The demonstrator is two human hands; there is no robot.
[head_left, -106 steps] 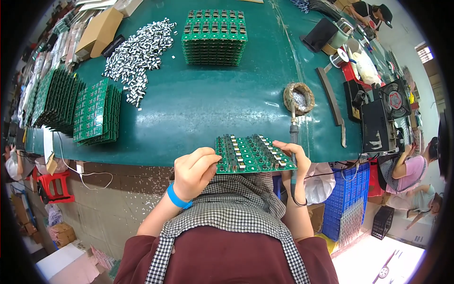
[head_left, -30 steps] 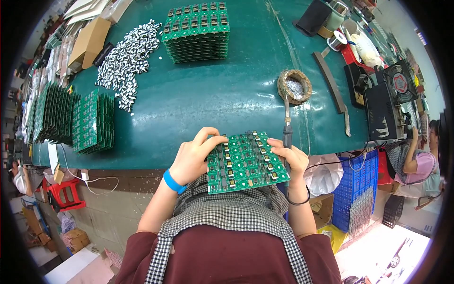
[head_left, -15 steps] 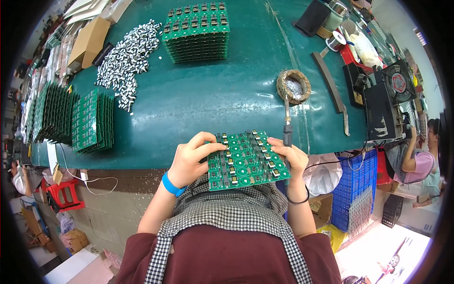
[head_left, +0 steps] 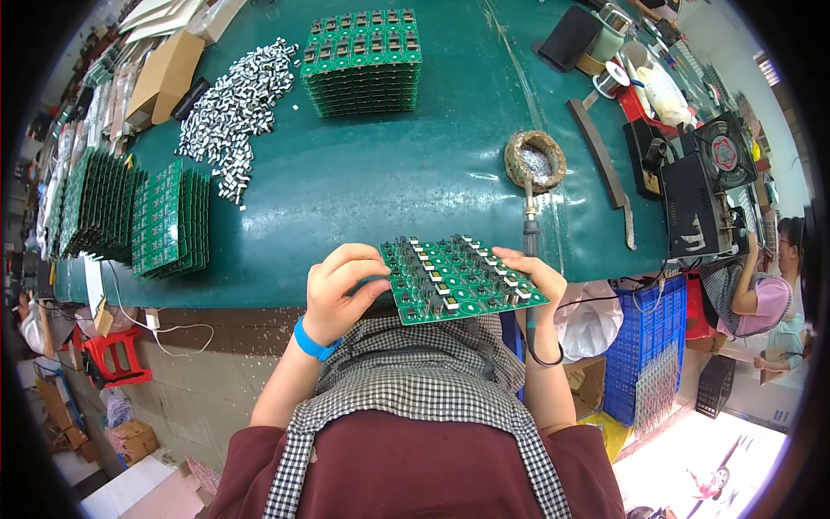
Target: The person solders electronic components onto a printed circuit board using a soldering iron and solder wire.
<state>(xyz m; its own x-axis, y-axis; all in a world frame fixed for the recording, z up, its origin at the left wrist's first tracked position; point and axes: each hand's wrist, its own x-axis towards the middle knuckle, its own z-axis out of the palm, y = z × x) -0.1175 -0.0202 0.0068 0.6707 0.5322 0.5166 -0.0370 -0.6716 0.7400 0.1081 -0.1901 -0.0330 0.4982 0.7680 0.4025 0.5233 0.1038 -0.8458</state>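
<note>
1. Left hand (head_left: 343, 291) pinches a green rectangular circuit board's (head_left: 462, 280) left edge.
2. Right hand (head_left: 540, 277) grips its right edge, the board between both hands.
3. Beyond the right hand: a rough brown ring-shaped holder (head_left: 513, 164).

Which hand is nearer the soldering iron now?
Right. The right hand, at the right edge of the circuit board, overlaps the soldering iron in view; contact is unclear. The left hand is at the opposite edge, farther left.
</note>
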